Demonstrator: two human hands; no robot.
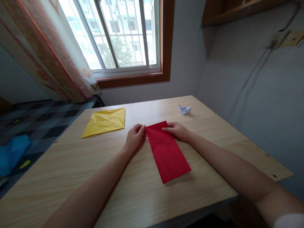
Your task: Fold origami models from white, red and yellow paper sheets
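Note:
A red sheet of paper (169, 155), folded into a long rectangle, is held at its far end between my two hands, just over the table. My left hand (135, 134) pinches its far left corner between thumb and fingers. On the right edge, my right hand (177, 130) grips the paper, thumb on top and fingers underneath out of sight. Faint creases fan out from the left corner. The paper's near end points toward me and appears slightly raised from the tabletop.
The wooden table (123, 190) carries a creased yellow sheet of paper (106, 122) at the far left and a small white paper boat (184, 109) at the far right. Beyond the left edge lies a checked bedspread (47, 118) with a blue item (15, 152). A wall stands to the right.

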